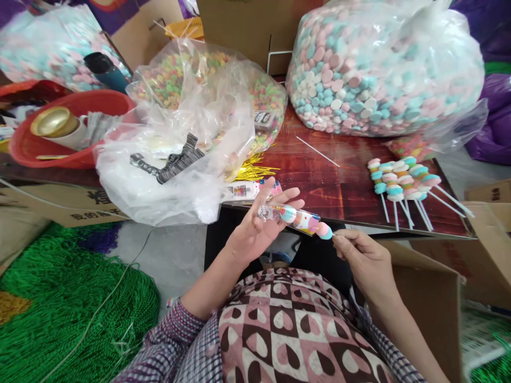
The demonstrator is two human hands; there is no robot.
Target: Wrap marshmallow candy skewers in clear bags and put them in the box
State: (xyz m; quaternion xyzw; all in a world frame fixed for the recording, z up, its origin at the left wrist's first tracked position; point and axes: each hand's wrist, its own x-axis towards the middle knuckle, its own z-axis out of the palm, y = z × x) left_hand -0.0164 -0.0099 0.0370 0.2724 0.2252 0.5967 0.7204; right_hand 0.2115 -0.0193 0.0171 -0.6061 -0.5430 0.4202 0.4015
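Note:
My left hand (261, 223) is raised in front of me, palm up, fingers partly spread, with a clear plastic sleeve (279, 214) resting against the fingertips. Pastel marshmallow pieces on a skewer (315, 225) sit half inside that sleeve. My right hand (365, 260) pinches the skewer's stick end just right of the last pink-and-blue piece. Both hands hover over my lap, just in front of the table's near edge. A row of finished marshmallow skewers (403, 181) lies on the dark wooden table (319, 186) to the right.
A large clear bag of pastel marshmallows (379, 69) stands at the back right, a bag of multicoloured candies (211, 85) beside it. Crumpled plastic bags (167, 170), a red basin (64, 127), a loose white stick (317, 151), gold twist ties (249, 170), cardboard boxes (431, 303) and green netting (59, 308) surround me.

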